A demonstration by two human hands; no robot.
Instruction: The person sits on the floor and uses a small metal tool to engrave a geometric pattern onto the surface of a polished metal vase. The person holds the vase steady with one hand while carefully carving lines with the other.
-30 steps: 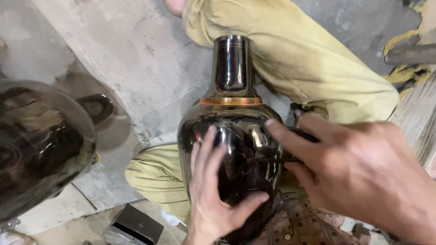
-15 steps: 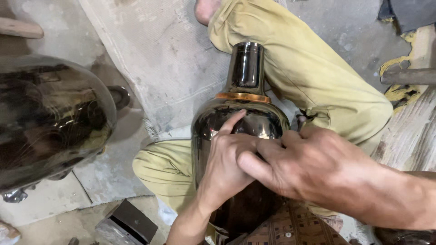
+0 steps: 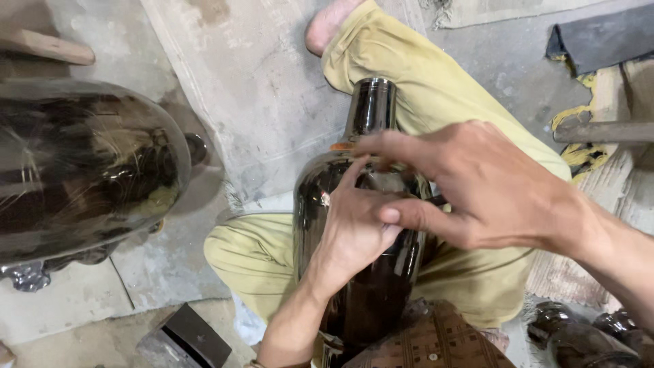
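A dark, shiny metal vase (image 3: 371,109) with a copper-coloured ring at its neck lies across my lap, neck pointing away from me. My left hand (image 3: 354,228) is pressed flat on its shoulder and holds it steady. My right hand (image 3: 490,187) hovers over the same spot with forefinger and thumb spread, partly covering the left hand's fingers. A small dark piece (image 3: 436,201) shows under its palm at the vase's right side; I cannot tell what it is. My legs in yellow-green trousers (image 3: 436,82) lie under the vase.
A large dark polished vessel (image 3: 82,170) stands on the concrete floor at left. A metal block (image 3: 184,337) lies near my left knee. Smaller dark vessels (image 3: 579,337) sit at bottom right, a patterned cloth (image 3: 436,341) is on my lap, and a rod (image 3: 606,131) lies at right.
My right hand has moved left over the vase and now covers part of my left hand. The left hand has slid up toward the vase's shoulder. The view shifted slightly.
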